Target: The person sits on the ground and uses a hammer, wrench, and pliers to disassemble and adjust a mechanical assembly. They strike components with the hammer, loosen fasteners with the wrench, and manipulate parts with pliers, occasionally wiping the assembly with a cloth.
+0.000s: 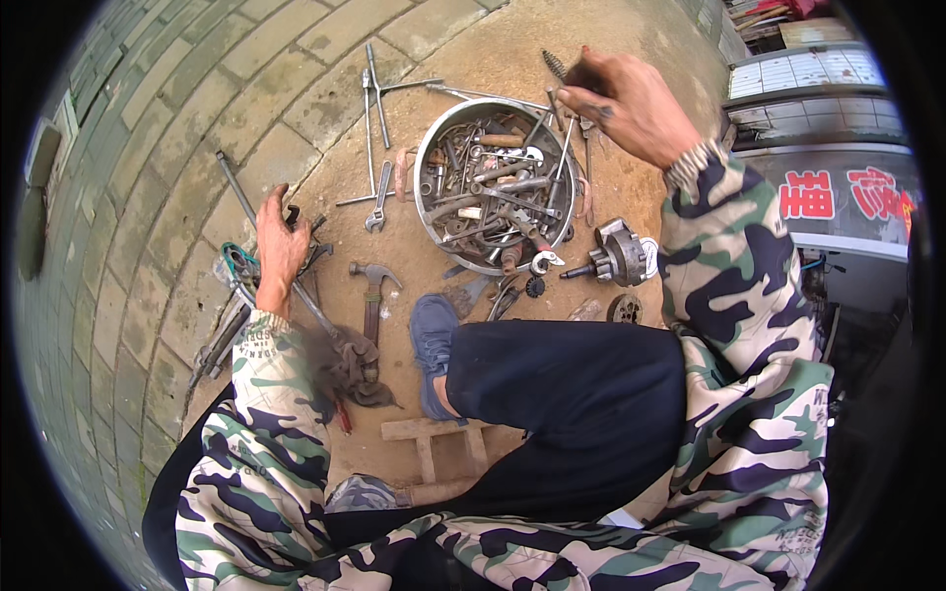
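On the left, my left hand (281, 246) is curled above a group of tools, with a small dark piece showing between its thumb and fingers. A long metal bar (235, 182) passes beside and beneath it. My right hand (636, 106) is at the upper right, past the bowl's rim, its fingers bent together. A dark ridged piece, like a coil spring (554, 65), shows at its fingertips; my fingers hide what they grip. Between my hands stands a round metal bowl (422, 197) heaped with wrenches, sockets and other worn tools.
An adjustable wrench (378, 200), a claw hammer (373, 295) and a T-shaped wrench (382, 98) lie left of the bowl. A dark rag (355, 369) lies below the hammer. Right of the bowl is a metal motor part (623, 253). A wooden frame (426, 448) is near my feet.
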### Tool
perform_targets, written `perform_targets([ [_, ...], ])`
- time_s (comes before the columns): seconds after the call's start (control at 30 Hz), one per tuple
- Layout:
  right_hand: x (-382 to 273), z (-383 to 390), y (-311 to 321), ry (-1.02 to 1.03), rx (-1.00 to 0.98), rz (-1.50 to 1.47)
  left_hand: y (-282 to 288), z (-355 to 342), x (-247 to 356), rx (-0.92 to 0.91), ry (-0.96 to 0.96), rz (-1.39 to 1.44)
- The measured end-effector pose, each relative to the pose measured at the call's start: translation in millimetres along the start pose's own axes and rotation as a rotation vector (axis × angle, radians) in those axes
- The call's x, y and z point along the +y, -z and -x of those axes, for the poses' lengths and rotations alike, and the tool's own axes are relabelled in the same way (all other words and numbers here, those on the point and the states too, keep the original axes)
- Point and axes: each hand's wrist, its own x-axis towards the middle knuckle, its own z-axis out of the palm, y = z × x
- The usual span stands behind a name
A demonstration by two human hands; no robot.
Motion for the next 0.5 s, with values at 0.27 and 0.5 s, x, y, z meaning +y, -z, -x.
perform_targets([
  [0.27, 56.4, 239.2, -189.6, -0.642, 0.168, -0.882, 13.7, 107.7, 54.6, 0.011, 0.048, 0.025],
  [0.5, 4.9, 333.2, -319.3, -0.588, -0.048, -0.887, 26.7, 226.1, -3.5, -0.326, 0.449, -0.118],
])
